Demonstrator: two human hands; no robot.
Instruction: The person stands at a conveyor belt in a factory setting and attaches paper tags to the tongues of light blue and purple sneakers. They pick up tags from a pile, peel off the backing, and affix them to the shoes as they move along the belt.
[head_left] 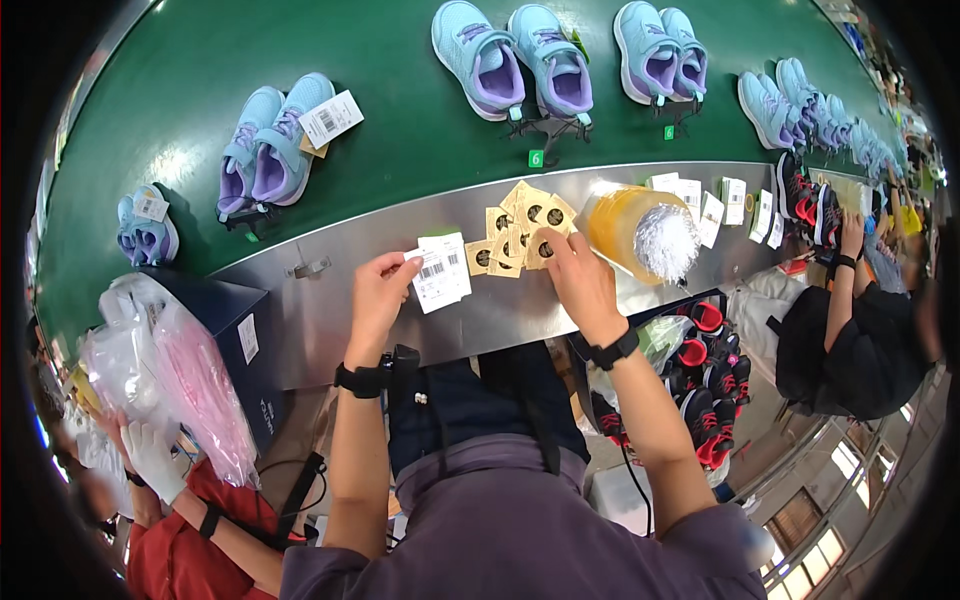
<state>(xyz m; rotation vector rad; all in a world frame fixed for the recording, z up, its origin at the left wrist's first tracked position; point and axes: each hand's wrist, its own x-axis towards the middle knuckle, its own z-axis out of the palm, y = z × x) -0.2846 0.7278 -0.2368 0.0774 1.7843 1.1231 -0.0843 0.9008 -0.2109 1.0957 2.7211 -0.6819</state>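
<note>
Green conveyor belting [330, 60] curved across the top of the frame, carrying pairs of light-blue and lilac children's shoes [512, 60], one pair at upper left already wearing a white barcode hang tag [331, 118]. Below it ran the steel shelf [330, 310] where I stood working. My left hand [378, 290], centre-left of the frame, had its fingertips closed on the upper edge of a small stack of white barcode tags [441, 272] lying on the shelf. My right hand [578, 275], just right of centre, pressed thumb and fingers together on one of the tan cardboard tags [517, 232] fanned out in a loose pile at the middle of the shelf. A clear bag of yellowish material with a white bundle of ties [640, 232] lay touching my right knuckles, and more white tags [715, 205] lined the shelf beyond it. By my reading, the step in hand was picking one tan tag to pair with a white one; the next move would call for lifting a single card cleanly off the heap without dragging its neighbours. A co-worker's gloved hand [152, 455] held plastic bags at lower left.
</note>
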